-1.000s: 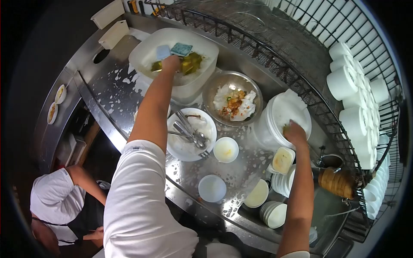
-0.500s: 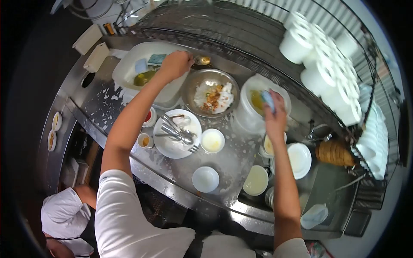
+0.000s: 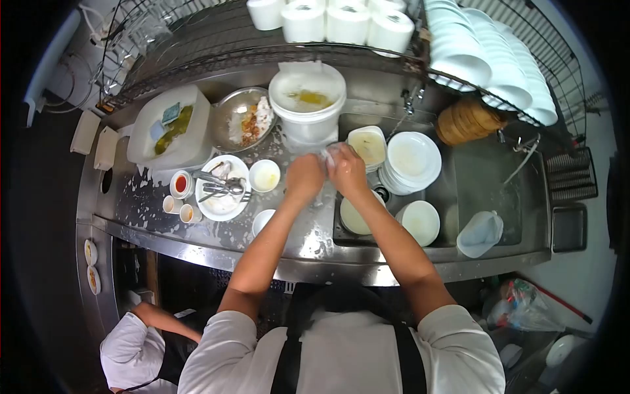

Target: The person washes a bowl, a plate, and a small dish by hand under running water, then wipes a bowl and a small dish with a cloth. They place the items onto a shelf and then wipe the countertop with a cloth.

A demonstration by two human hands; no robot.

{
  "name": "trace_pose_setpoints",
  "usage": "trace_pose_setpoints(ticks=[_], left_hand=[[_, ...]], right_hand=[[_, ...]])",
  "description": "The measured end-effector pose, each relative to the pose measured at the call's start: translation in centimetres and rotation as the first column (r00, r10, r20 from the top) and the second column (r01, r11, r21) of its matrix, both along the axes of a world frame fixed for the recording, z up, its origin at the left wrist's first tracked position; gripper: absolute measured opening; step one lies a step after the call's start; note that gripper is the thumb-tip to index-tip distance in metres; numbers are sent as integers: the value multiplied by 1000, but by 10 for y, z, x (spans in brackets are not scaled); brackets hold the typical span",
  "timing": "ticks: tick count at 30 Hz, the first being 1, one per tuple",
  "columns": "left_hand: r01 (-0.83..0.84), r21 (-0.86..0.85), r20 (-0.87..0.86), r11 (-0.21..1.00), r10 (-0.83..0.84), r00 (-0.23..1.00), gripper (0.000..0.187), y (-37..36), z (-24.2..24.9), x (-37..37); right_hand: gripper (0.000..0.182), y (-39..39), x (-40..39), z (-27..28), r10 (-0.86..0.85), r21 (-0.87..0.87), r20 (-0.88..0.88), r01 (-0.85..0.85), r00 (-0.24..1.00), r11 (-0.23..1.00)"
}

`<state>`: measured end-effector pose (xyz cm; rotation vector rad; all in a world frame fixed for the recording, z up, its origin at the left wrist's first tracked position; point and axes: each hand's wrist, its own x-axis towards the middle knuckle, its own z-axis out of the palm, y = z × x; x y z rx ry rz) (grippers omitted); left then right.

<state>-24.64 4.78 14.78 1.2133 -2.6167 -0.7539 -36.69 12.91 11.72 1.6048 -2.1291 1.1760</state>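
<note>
My left hand (image 3: pixel 306 176) is closed in front of the white bucket (image 3: pixel 308 119), by the sink's left edge. The spoon it held a moment ago is hidden by the fingers. Touching it on the right, my right hand (image 3: pixel 346 172) is wrapped round a pale, blurred sponge (image 3: pixel 329 157). Cloudy yellowish liquid shows inside the bucket. Left of my hands are a small white bowl (image 3: pixel 264 176) and a white plate (image 3: pixel 223 208) with forks and spoons. My left forearm partly covers another small bowl (image 3: pixel 262 222).
A metal bowl of food scraps (image 3: pixel 226 139) and a tub with sponges (image 3: pixel 141 141) stand at the left. In the sink (image 3: pixel 518 226) are stacked plates (image 3: pixel 415 161), bowls and a plastic jug (image 3: pixel 482 233). A wire rack (image 3: pixel 262 54) hangs above. Another person (image 3: pixel 134 348) is at lower left.
My left hand has come away from the tub with the spoon, and my right hand has left the bucket with the sponge. Both have met near the sink edge. The view has turned rightward.
</note>
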Motion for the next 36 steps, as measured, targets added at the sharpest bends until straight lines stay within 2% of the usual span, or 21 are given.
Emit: trace_pose_setpoints(ticks=[3, 4, 5, 6, 7, 8, 10, 11, 13, 14, 17, 18, 20, 22, 25, 28, 30, 32, 33, 35, 36], left_hand=[[16, 34, 1, 999, -16, 1000, 22, 33, -7, -14], [18, 46, -15, 999, -17, 1000, 23, 45, -8, -16], [-6, 112, -69, 994, 14, 998, 22, 53, -8, -20], [-24, 175, -121, 984, 46, 992, 22, 58, -7, -24], [-38, 236, -173, 971, 80, 982, 22, 63, -6, -29], [-30, 338, -188, 941, 99, 977, 23, 69, -9, -34], [-5, 532, -218, 847, 143, 965, 24, 82, -18, -46], [-30, 426, -210, 904, 131, 969, 23, 93, -21, -51], [-78, 201, -177, 977, 114, 978, 20, 116, -29, -53], [-41, 214, -146, 976, 74, 986, 20, 116, -32, -48], [116, 384, -251, 916, -18, 968, 21, 100, -52, -29], [112, 410, -183, 905, -39, 982, 20, 93, -46, -24], [97, 467, -48, 879, -85, 995, 20, 83, -27, -14], [141, 376, -135, 916, -96, 986, 18, 81, -26, -5], [130, 295, -216, 947, -67, 974, 18, 85, -23, 2], [17, 279, -187, 960, 37, 982, 20, 101, -18, -2], [-51, 288, -208, 956, 115, 971, 21, 104, -24, 6], [-146, 407, -205, 902, 246, 947, 23, 99, -42, 20], [-189, 464, -195, 865, 308, 931, 24, 97, -47, 27], [-199, 350, -255, 915, 298, 920, 23, 96, -50, 30], [-204, 295, -281, 934, 289, 915, 23, 99, -52, 29]], right_hand=[[26, 33, -38, -13, -75, -4, 40, 75, 996, 997], [22, 42, -52, -15, -240, 94, 47, 235, 970, 967], [20, 49, -68, -26, -231, 46, 376, 231, 898, 972], [18, 54, -74, -24, -180, -3, 662, 244, 727, 970], [17, 59, -78, -23, -92, -48, 872, 272, 480, 961], [14, 72, -75, -25, 194, -143, 964, 264, -180, 954], [16, 84, -47, -29, 285, -188, 853, 253, -436, 949], [17, 88, -39, -32, 317, -208, 770, 251, -554, 945], [21, 95, -31, -37, 259, -179, 901, 245, -349, 953], [24, 98, -26, -39, 222, -162, 944, 243, -243, 956], [19, 103, -40, -62, 181, -192, 979, 117, 97, 974], [18, 106, -41, -56, 178, -206, 946, 78, 272, 975], [19, 110, -46, -47, 76, -102, 836, 18, 543, 995], [20, 112, -46, -35, -1, 2, 679, -1, 734, 1000], [26, 96, -34, -30, -10, -93, 812, 146, 583, 985], [30, 75, -27, -38, 239, -261, 965, 458, 106, 850], [32, 71, -45, -58, 314, -241, 947, 490, -71, 837], [29, 70, -66, -62, 390, -236, 895, 509, -218, 827], [28, 67, -60, -44, 376, -253, 914, 514, -152, 820], [28, 66, -35, 6, 347, -290, 938, 520, -13, 804], [25, 63, -21, 6, 223, -270, 962, 472, 155, 839]])
